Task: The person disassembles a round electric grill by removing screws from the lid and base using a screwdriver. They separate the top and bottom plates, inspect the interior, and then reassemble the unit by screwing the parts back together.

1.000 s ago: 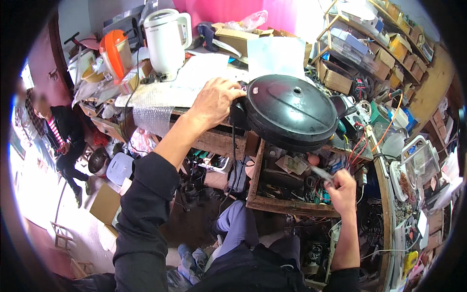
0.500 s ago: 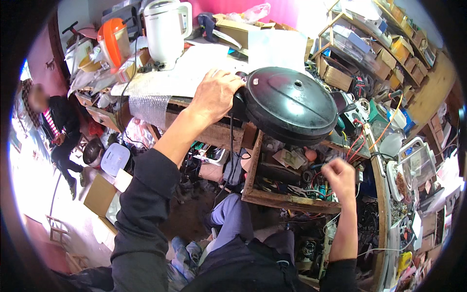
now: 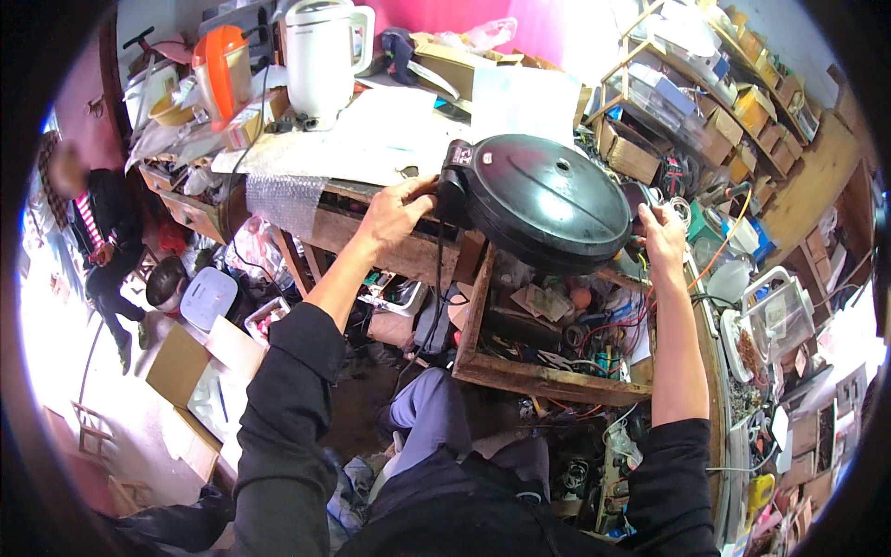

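Head: appliance (image 3: 549, 197) spans left-to-right.

I saw glare bleach the pale concrete-like floor (image 3: 135, 395) at left and gleam across the glossy black round appliance (image 3: 557, 200); shadow dimmed beneath the wooden surface (image 3: 334, 227), and fisheye distortion bowed the outer edges.

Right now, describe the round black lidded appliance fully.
The round black lidded appliance looks plastic: a glossy domed lid, apparently closed, with a ridge, round fitting and pale label. It lies lid uppermost, partly above the open wooden drawer. The left hand touches its left block; the right hand is at its right handle.
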`<state>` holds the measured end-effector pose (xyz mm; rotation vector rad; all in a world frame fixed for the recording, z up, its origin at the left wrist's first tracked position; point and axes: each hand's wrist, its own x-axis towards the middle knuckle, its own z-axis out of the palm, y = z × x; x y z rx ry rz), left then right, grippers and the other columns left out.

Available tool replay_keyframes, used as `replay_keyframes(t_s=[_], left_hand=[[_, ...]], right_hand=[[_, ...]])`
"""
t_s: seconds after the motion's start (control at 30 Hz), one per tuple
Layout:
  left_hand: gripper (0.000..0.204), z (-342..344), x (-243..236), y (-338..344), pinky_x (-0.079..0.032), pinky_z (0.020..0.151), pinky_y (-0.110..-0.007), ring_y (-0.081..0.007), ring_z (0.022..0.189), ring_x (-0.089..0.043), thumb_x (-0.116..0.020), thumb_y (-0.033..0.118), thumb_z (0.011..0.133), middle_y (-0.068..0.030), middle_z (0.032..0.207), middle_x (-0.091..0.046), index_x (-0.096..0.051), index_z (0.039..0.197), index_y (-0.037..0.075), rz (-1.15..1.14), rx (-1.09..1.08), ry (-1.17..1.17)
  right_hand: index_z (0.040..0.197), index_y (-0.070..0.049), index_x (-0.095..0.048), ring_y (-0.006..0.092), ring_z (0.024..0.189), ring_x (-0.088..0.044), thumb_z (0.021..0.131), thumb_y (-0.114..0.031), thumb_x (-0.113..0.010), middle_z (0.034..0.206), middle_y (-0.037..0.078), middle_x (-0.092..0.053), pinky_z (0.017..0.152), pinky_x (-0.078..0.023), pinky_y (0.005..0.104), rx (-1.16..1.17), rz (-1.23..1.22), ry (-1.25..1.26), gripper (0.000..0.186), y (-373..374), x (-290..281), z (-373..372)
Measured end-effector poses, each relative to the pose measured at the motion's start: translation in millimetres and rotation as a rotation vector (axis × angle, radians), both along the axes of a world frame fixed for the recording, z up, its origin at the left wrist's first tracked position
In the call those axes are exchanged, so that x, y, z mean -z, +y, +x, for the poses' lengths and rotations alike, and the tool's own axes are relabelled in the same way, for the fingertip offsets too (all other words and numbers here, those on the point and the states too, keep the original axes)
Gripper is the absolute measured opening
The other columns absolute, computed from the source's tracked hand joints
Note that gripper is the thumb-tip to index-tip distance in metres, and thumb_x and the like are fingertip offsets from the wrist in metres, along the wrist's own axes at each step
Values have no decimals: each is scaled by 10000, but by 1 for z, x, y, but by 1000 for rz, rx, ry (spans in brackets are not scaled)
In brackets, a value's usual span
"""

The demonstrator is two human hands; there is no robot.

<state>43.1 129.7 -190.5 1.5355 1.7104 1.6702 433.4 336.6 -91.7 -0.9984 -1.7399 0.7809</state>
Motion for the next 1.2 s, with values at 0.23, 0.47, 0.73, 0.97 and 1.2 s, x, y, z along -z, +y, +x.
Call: replay_keyframes(t_s=[0.23, 0.47, 0.73, 0.97, 1.2], left_hand=[[529, 3, 14, 8, -443, 1088, -314, -181, 1222, -612, -792, 296, 923, -100, 1338, -691, -666, 1374, 50, 0, 44, -89], [522, 12, 13, 0, -421, 1104, -323, -162, 1236, -588, -788, 269, 939, -86, 1308, -701, -654, 1391, 45, 42, -1, -88], [666, 8, 1, -8, -470, 1069, -340, -216, 1271, -605, -781, 259, 935, -138, 1362, -658, -519, 1477, -26, 58, 141, -364], [666, 1, -121, -26, -440, 1080, -340, -230, 1252, -591, -666, 416, 997, -187, 1350, -638, -524, 1457, -45, 172, -62, -90], [841, 62, -253, 8, -437, 1079, -358, -266, 1233, -604, -802, 443, 882, -203, 1371, -624, -482, 1493, -37, 346, 71, 237]], right_hand=[[985, -5, -678, 101, 651, -598, 979, -177, -727, 794, 29, -663, 596, -487, 254, 2, 56, 110, 179, 20, -18, 2], [1144, -31, -714, 86, 902, -614, 990, -227, -708, 1024, -8, -707, 783, -477, 263, -104, 89, 165, 249, -14, -98, -35], [1325, -53, -695, 159, 1010, -629, 911, -301, -750, 1169, 69, -715, 845, -488, 310, -196, 299, 11, 486, -67, -175, -116], [1274, -76, -732, 190, 1087, -680, 906, -386, -757, 1207, 109, -737, 913, -519, 360, -231, 583, -43, 482, -45, -210, -185], [934, -16, -774, 371, 911, -724, 869, -231, -596, 941, 219, -748, 858, -552, 480, -194, 1520, -562, 287, -9, -251, -278]])
